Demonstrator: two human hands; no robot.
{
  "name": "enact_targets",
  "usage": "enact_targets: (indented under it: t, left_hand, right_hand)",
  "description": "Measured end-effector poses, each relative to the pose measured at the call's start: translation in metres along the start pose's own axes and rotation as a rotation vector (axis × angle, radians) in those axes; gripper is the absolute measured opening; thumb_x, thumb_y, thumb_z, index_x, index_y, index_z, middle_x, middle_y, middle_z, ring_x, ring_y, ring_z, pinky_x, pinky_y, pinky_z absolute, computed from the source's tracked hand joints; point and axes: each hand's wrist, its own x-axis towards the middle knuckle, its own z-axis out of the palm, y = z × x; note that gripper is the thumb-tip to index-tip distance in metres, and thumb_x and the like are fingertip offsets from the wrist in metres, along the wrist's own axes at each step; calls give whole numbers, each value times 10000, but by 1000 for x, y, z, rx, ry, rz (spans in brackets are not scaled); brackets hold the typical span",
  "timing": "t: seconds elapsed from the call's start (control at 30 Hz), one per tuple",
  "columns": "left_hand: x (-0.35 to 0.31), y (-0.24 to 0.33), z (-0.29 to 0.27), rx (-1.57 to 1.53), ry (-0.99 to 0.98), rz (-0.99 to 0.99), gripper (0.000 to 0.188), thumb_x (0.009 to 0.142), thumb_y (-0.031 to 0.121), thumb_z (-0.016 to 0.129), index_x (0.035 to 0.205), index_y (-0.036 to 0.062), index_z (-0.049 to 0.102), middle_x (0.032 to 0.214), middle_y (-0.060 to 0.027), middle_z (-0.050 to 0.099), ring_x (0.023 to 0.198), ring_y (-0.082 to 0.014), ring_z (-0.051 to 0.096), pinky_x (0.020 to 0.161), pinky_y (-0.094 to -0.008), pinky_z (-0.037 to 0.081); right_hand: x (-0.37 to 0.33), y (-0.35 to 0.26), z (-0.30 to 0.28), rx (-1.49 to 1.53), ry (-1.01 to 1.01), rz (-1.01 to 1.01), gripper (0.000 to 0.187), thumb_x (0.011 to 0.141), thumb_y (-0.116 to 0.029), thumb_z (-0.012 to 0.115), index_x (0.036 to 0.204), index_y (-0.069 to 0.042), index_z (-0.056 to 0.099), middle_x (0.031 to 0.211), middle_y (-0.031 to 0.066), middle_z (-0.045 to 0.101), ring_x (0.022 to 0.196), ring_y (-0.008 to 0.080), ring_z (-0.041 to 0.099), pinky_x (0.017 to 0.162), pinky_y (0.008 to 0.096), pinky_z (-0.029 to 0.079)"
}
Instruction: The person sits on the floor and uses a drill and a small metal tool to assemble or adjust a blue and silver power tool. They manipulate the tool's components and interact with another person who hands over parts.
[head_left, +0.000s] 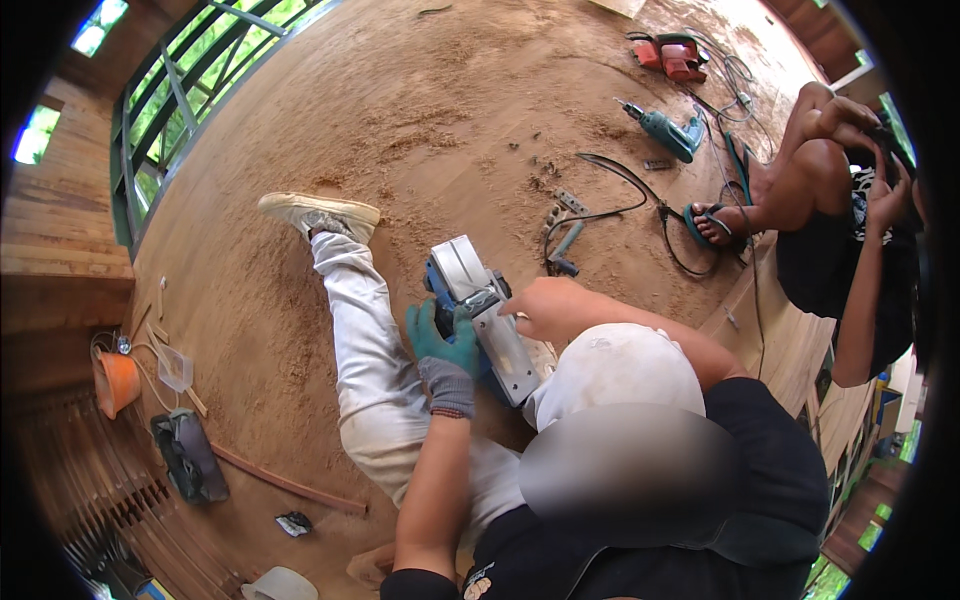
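Observation:
An upturned electric planer (pixel 507 350), blue with silver sole plates, rests by my lap. My left hand (pixel 445 340), in a teal-coated grey knit glove, is closed around its blue side. My bare right hand (pixel 545 305) is at the planer's other edge, with the fingers curled and the fingertips at the gap between the plates. Whatever those fingers may hold is too small to make out. My left leg (pixel 365 320), in dusty white trousers, stretches forward beside the planer. A white cap (pixel 625 370) covers part of the view of my right arm.
Wood shavings (pixel 430 130) litter the brown floor. Ahead right lie a teal drill (pixel 670 132), a red power tool (pixel 673 57), cables, and a power strip (pixel 570 205). A seated person (pixel 820 180) in sandals is at right. An orange container (pixel 117 380) and wood strips lie left.

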Motion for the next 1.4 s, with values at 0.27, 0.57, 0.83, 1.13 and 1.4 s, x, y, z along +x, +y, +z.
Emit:
enact_targets:
  t: [0.27,0.57,0.83,1.13,1.4]
  left_hand:
    - [-2,-5,-1,-74,-28,-40,586,884,323,741,1311,-40,568,1416,-313,471,1326,-448,474,1108,-470,405]
    - [-1,0,-2,-4,-22,-35,588,888,335,734,1310,-39,567,1421,-323,463,1321,-454,479,1088,-467,421]
    - [-3,7,-4,-51,60,32,493,878,247,728,1224,-72,582,1275,-272,552,1182,-431,537,1036,-460,437]
    - [-2,4,1,-89,5,-29,524,898,264,731,1287,-56,586,1382,-305,515,1295,-444,488,1107,-478,392]
    - [-4,-1,-5,-115,1,-21,445,1007,262,522,1301,-64,594,1386,-318,516,1334,-448,461,1143,-476,346]
  right_hand:
    - [24,4,-12,629,-33,-127,538,858,-142,560,1388,-58,594,1235,242,683,1134,388,656,991,420,511]
    - [12,16,-2,349,83,9,567,857,-105,517,1421,-92,578,923,226,696,867,331,682,792,416,534]
    - [3,-2,-19,266,-209,-113,480,871,-110,525,1329,-98,671,1003,198,725,874,306,686,832,389,530]
    - [3,20,13,257,-80,-102,232,927,-177,622,1024,5,729,912,202,735,837,300,706,763,404,541]
    - [36,17,58,362,458,-111,174,871,-146,754,976,-24,689,916,156,695,863,320,670,774,393,532]
